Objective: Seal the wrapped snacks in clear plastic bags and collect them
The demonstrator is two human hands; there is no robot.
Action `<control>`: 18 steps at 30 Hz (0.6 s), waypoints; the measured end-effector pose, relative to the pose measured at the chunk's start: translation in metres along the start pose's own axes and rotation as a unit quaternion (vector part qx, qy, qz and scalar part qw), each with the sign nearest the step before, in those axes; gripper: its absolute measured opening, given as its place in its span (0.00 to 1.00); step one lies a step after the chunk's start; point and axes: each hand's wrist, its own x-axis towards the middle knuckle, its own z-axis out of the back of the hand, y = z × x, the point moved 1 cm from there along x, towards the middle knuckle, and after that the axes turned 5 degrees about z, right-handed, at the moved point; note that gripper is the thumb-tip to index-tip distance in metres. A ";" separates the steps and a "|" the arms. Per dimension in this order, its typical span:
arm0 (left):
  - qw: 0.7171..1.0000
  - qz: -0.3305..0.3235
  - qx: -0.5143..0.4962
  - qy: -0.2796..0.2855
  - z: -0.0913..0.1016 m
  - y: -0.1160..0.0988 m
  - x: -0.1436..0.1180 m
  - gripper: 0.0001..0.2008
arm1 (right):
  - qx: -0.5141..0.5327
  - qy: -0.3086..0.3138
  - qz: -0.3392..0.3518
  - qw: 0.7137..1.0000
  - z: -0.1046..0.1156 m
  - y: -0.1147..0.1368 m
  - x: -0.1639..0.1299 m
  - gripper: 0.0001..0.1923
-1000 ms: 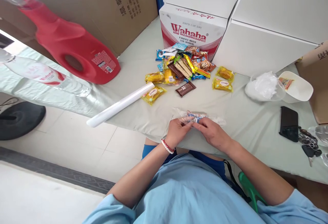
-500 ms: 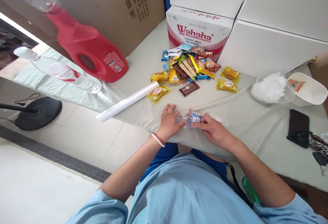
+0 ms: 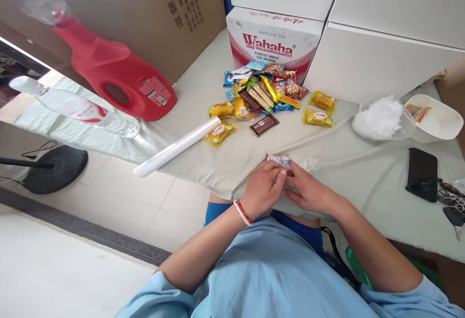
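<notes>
The film-wrapped packet [image 3: 279,158] lay on the table [image 3: 352,177]. The left hand [image 3: 262,187] partly covered it; the right hand [image 3: 308,189] met its right end. Finger closure was indeterminable. Apparently light, slippery and crushable, it suited gentle end holds.

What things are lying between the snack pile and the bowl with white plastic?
In the head view, two yellow-wrapped snacks lie there, one behind the other.

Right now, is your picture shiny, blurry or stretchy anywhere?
Head view: the white roll shines; clear plastic by the right hand glints; the red jug near the left edge looks stretched, probably by the lens; small print on the brown carton looks soft.
</notes>
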 end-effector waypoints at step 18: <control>0.949 -0.074 0.304 -0.039 -0.023 0.012 -0.012 0.21 | -0.174 -0.226 -0.221 0.933 0.020 -0.049 -0.027 0.13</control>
